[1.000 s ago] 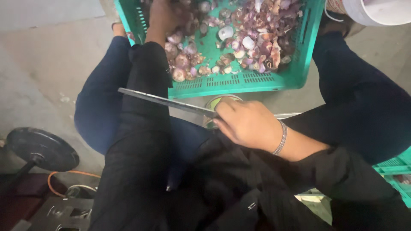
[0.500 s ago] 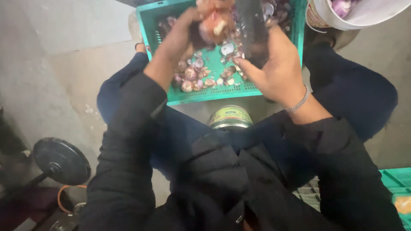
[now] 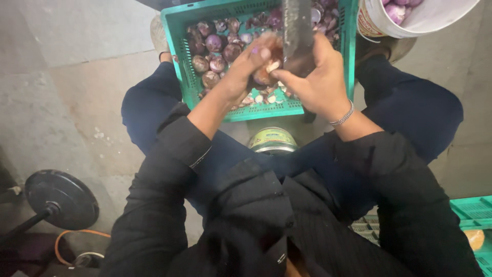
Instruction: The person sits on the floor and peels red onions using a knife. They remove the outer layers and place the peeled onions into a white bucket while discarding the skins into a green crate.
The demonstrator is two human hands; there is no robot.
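My left hand (image 3: pixel 245 69) grips a red onion (image 3: pixel 264 75) above a green plastic crate (image 3: pixel 182 56). My right hand (image 3: pixel 316 77) holds a broad knife (image 3: pixel 298 33) with its blade pointing away from me, the edge against the onion. Both hands meet over the crate's near side. The crate holds several red onions (image 3: pixel 214 44) and loose peels. My black sleeves and dark trousers fill the lower part of the view.
A white bucket (image 3: pixel 382 23) with peeled onions stands at the top right. A round tin (image 3: pixel 272 140) sits on the floor between my knees. A black round base (image 3: pixel 61 199) lies lower left; another green crate (image 3: pixel 474 211) sits lower right.
My left hand lifted an onion out of the crate and my right hand raised the knife from my lap to meet it over the crate.
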